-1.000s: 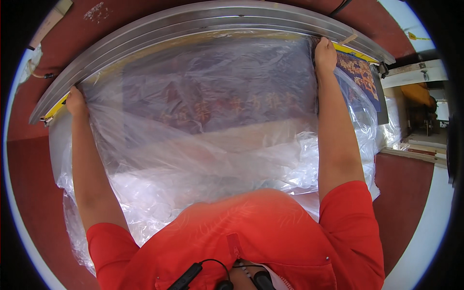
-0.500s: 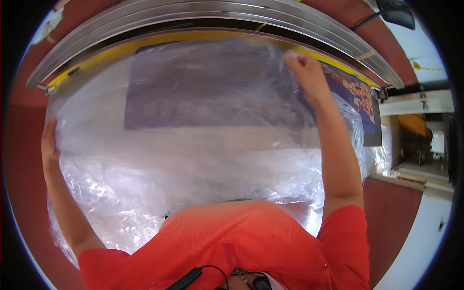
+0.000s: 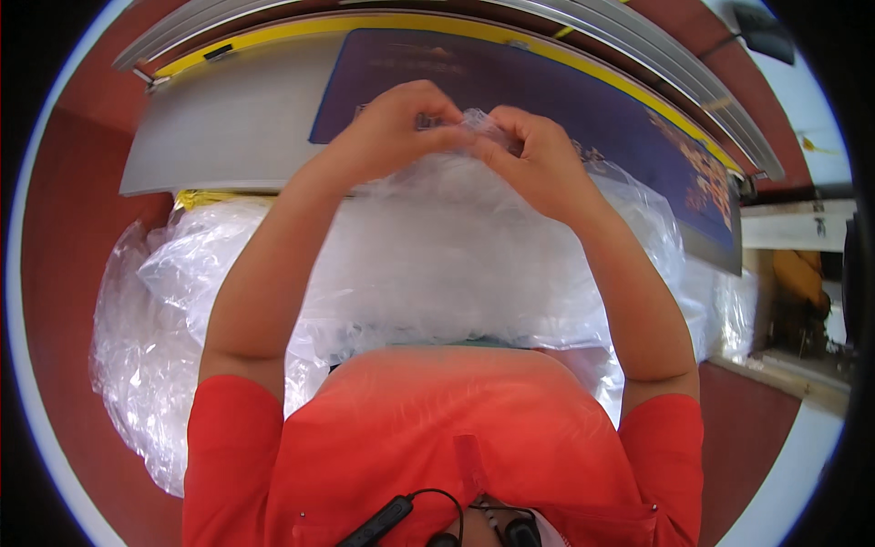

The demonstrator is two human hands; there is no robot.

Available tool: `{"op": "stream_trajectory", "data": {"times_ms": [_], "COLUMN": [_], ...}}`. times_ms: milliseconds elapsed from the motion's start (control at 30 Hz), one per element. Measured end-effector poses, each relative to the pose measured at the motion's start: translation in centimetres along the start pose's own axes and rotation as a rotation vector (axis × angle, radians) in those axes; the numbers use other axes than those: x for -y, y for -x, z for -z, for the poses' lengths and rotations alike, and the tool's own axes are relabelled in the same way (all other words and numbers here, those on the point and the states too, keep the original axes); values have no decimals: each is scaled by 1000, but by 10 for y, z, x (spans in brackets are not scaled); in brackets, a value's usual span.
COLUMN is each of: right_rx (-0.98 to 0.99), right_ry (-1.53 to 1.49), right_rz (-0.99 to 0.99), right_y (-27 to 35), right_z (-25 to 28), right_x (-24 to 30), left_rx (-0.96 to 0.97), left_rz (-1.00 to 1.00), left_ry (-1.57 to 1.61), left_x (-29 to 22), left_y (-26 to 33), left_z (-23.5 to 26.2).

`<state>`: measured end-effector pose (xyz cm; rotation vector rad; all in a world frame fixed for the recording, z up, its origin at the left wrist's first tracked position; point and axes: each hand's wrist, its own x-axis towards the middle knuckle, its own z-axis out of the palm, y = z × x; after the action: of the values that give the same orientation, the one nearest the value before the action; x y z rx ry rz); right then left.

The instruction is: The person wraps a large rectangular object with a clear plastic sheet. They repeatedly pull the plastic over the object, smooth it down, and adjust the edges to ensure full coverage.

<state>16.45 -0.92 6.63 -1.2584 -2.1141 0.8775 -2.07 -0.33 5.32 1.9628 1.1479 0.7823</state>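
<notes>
Both hands' grips, left hand [image 3: 392, 128] and right hand [image 3: 538, 159], pinch clear plastic sheet [image 3: 456, 246].

The plastic sheet [image 3: 437, 264] is thin, clear film, crinkled and glossy. Toward twelve o'clock the tabletop [image 3: 228, 137] looks smooth, matt grey; the dark blue panel [image 3: 565, 100] has a flat printed finish. The red shirt [image 3: 437, 438] is soft matt cloth.
</notes>
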Motion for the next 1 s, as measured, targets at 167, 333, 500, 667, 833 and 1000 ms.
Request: {"op": "stream_trajectory", "data": {"times_ms": [167, 333, 500, 667, 833, 1000], "right_rx": [-101, 58, 254, 500, 640, 98], "right_ry": [371, -330, -659, 4, -232, -387], "right_rz": [-105, -133, -275, -90, -666, -845], "right_y": [41, 56, 60, 86, 136, 259], "right_z": [36, 15, -18, -25, -18, 103], "right_x": [10, 14, 15, -59, -84, -205], "left_rx": [4, -49, -238, -728, -845, -696], "left_rz": [39, 234, 274, 336, 449, 130], "left_ry": [26, 542, 1294, 155, -710, -1184], "left_x": [-30, -40, 1, -29, 15, 112], "left_y": [-7, 16, 64, 165, 237, 123], "left_z": [-19, -34, -9, 192, 312, 333]}}
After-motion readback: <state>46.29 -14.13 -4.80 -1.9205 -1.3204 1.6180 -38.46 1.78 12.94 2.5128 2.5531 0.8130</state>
